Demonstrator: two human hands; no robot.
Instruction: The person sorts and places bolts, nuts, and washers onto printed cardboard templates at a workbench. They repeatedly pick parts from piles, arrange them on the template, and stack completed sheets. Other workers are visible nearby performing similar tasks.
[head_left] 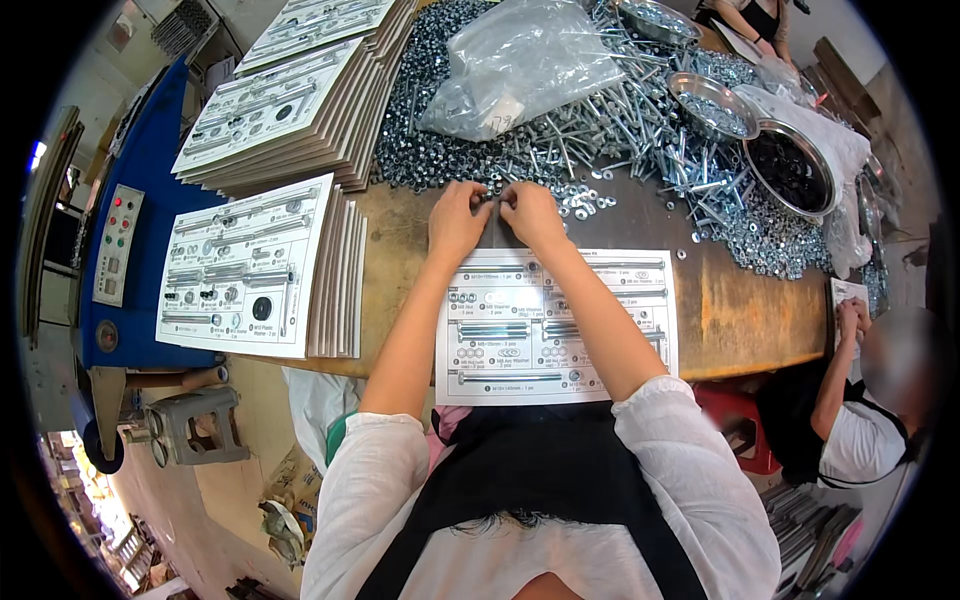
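Note:
My left hand (462,220) and my right hand (532,214) are close together at the near edge of a heap of small metal nuts (410,150). Both have their fingers curled in, with the fingertips almost meeting. Small dark pieces like nuts show at the left fingertips, but what each hand grips is too small to make out. Beneath my forearms, a white printed card (500,392) with pictures of bolts, nuts and washers lies at the table's front edge. Loose flat washers (582,205) are scattered just right of my right hand.
Stacks of similar cards (245,270) stand at the left. Behind my hands lie a clear plastic bag (530,60) and piled bolts (600,140). Metal bowls (715,105) stand at the right, one with black parts (790,168). A co-worker (860,420) sits at the right.

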